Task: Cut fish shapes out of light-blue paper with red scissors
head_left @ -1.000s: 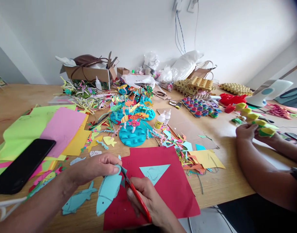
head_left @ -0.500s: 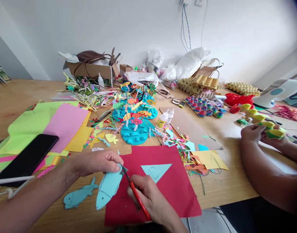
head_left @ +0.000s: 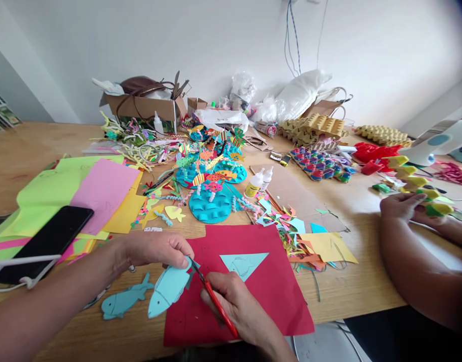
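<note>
Between the fingers and thumb of my left hand [head_left: 161, 250] is the tail end of a light-blue paper fish [head_left: 168, 290], drawn with an eye and pencil lines. My right hand [head_left: 234, 301] grips red-handled scissors [head_left: 220, 309], whose blades meet the paper near the tail, close to my left fingertips. A small dark-looking offcut hangs by the blades. Left of it, a second blue paper fish [head_left: 127, 300] lies on the wooden table. Beneath my right hand is a red sheet [head_left: 276, 306], and on it a blue triangle of paper [head_left: 244, 265] with a pencilled fish.
A black phone [head_left: 46, 244] and coloured paper [head_left: 102, 193] lie at left. Beyond the red sheet are turquoise egg-carton pieces [head_left: 210, 206] with paper fish, glue bottles [head_left: 254, 183] and paper scraps [head_left: 291, 221]. At right, another person's hands [head_left: 399, 206] hold a painted egg-carton strip [head_left: 437, 208].
The view has shifted slightly. The scissors stay at the fish's tail, and the offcut beside the blades now hangs a little lower. Both hands keep their holds.
</note>
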`<state>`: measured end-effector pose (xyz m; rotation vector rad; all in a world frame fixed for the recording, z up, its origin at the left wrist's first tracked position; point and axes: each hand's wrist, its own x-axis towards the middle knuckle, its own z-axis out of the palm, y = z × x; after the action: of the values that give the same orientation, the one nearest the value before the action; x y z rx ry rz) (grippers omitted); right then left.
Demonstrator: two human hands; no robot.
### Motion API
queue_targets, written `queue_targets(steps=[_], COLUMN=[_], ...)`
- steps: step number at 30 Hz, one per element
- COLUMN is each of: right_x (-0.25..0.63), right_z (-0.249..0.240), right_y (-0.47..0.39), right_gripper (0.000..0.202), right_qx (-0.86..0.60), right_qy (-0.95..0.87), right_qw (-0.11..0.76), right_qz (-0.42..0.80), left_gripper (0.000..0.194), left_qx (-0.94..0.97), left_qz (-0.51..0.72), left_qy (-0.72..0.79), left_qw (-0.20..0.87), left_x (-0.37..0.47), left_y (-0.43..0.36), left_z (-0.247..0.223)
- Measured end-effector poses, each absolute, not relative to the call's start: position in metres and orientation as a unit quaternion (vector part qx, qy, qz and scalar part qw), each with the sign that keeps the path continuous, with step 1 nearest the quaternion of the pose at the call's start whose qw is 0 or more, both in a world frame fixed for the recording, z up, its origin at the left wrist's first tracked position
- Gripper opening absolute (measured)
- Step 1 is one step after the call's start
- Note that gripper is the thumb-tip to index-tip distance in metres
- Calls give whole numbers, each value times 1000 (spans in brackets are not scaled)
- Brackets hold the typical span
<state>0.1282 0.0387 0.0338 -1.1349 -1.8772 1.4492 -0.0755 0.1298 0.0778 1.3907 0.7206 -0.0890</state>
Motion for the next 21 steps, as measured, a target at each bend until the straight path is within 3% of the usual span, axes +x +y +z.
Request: queue_targets(steps=[12,21], right_x=[132,124], right_z=[21,14], right_y=[48,52], right_gripper=[35,31], right_qx=[-460,-578], right_qy=[-576,-603], right_qw=[245,265], right_qz=[630,482], left_gripper=[27,20], left_qx=[656,625], left_qz=[26,122], left_qy=[374,396], left_qw=[655,662], left_x=[-83,-90], left_y=[126,126], left_z=[70,47])
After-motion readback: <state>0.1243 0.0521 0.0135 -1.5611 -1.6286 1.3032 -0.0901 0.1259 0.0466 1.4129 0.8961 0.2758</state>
